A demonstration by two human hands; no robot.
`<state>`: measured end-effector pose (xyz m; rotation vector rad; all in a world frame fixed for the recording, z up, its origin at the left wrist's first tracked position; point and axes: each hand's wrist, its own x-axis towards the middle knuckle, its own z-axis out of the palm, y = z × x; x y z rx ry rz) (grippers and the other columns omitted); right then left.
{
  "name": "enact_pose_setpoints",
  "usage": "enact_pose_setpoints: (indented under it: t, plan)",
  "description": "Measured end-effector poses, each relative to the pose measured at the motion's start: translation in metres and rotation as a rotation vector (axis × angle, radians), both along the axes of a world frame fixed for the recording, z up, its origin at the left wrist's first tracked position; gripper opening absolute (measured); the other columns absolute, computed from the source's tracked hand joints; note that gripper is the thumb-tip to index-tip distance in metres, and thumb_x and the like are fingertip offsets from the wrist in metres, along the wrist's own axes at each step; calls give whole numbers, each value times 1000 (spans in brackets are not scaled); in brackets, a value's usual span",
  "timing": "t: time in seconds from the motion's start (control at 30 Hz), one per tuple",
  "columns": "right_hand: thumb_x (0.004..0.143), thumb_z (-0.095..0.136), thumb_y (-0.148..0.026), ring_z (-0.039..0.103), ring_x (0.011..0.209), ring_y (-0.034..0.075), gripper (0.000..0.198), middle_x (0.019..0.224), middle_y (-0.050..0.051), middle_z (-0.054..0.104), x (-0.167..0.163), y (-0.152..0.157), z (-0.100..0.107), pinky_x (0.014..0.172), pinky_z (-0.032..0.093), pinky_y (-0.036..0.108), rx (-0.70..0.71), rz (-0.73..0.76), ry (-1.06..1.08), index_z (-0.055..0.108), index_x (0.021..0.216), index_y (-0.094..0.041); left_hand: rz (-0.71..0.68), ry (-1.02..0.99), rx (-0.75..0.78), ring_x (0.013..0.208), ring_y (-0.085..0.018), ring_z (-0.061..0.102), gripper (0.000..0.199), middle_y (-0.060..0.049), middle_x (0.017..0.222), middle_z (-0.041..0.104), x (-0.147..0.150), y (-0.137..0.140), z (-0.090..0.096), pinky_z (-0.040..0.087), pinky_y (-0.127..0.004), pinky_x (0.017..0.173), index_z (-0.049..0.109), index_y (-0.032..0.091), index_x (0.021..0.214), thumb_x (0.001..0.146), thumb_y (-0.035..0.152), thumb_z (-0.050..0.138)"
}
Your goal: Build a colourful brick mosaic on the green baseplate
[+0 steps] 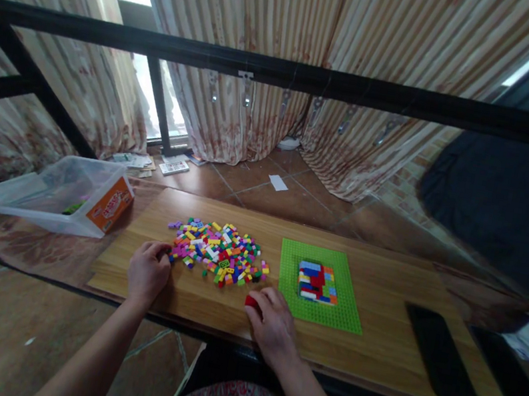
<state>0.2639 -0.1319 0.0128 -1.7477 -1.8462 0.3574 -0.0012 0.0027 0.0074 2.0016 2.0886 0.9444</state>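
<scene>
Brick [251, 301], red, pokes out leftward from the right grip [274, 324].

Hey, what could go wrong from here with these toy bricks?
The left hand is at the edge of the loose brick pile, so a careless sweep might scatter it. The right hand is close to the green baseplate and could nudge it. The red brick in its grip might drop.
</scene>
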Motion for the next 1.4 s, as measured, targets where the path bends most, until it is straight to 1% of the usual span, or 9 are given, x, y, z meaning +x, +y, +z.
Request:
enact_pose_setpoints:
  t: [0.1, 0.33, 0.5, 0.63, 0.83, 1.0, 1.1, 1.23, 1.4]
  plan:
    - [87, 57, -22, 55, 93, 22, 15, 97, 6, 61, 0, 1, 2, 84, 44, 34, -18, -6, 2, 64, 101, -21, 2, -9, 4, 89, -22, 62, 26, -7, 93, 67, 1, -1, 1, 47, -32, 82, 70, 18, 86, 78, 21, 46]
    - [88, 53, -21, 57, 90, 21, 11, 91, 5, 62, 2, 4, 2, 82, 45, 34, -38, 4, 32, 65, 90, -22, 4, -32, -3, 87, -22, 62, 26, -7, 92, 67, 2, -1, 2, 47, -32, 82, 70, 20, 85, 77, 21, 46]
    - [86, 56, -22, 59, 91, 22, 14, 93, 5, 65, -1, 10, 1, 82, 46, 34, -9, -18, 122, 65, 97, -23, 11, -25, -6, 87, -22, 61, 26, -7, 93, 67, 1, -1, 0, 47, -32, 82, 70, 20, 85, 78, 21, 46]
    - [90, 51, -23, 60, 93, 21, 19, 96, 5, 66, -2, 26, 5, 84, 46, 34, 36, -40, 177, 65, 102, -22, 13, -27, -11, 88, -22, 61, 27, -7, 94, 67, 1, -1, -1, 47, -33, 82, 71, 19, 86, 79, 20, 45]
    - [90, 49, -26, 55, 98, 23, 24, 102, 8, 62, -6, 67, 10, 88, 43, 37, 95, -32, 52, 66, 107, -20, 4, -45, -1, 89, -22, 61, 26, -7, 93, 67, 2, -2, -1, 47, -32, 83, 71, 19, 86, 79, 20, 45]
    - [89, 53, -28, 50, 99, 24, 20, 99, 7, 59, -18, 97, 10, 89, 41, 38, 95, 4, -21, 71, 97, -25, 5, -35, 2, 89, -21, 61, 25, -6, 93, 67, 2, -3, -1, 47, -32, 83, 70, 19, 87, 79, 19, 46]
    - [88, 54, -24, 49, 97, 24, 19, 97, 7, 59, -19, 105, 6, 87, 41, 37, 84, -7, -37, 72, 93, -24, 7, -40, -8, 90, -21, 61, 26, -6, 93, 67, 2, -3, -2, 47, -32, 84, 70, 20, 87, 80, 19, 46]
    - [84, 53, -14, 49, 93, 23, 24, 93, 6, 60, -12, 106, 2, 85, 41, 36, 89, -34, -64, 72, 93, -26, 14, -40, -14, 91, -21, 61, 26, -6, 93, 67, 1, -2, -4, 47, -33, 84, 71, 21, 88, 80, 20, 46]
    - [83, 55, -15, 49, 94, 24, 23, 95, 7, 62, -8, 106, 7, 85, 40, 36, 62, -18, -95, 72, 96, -25, 8, -38, -5, 91, -21, 61, 25, -6, 94, 67, 0, -2, -5, 47, -32, 83, 71, 20, 87, 80, 20, 46]
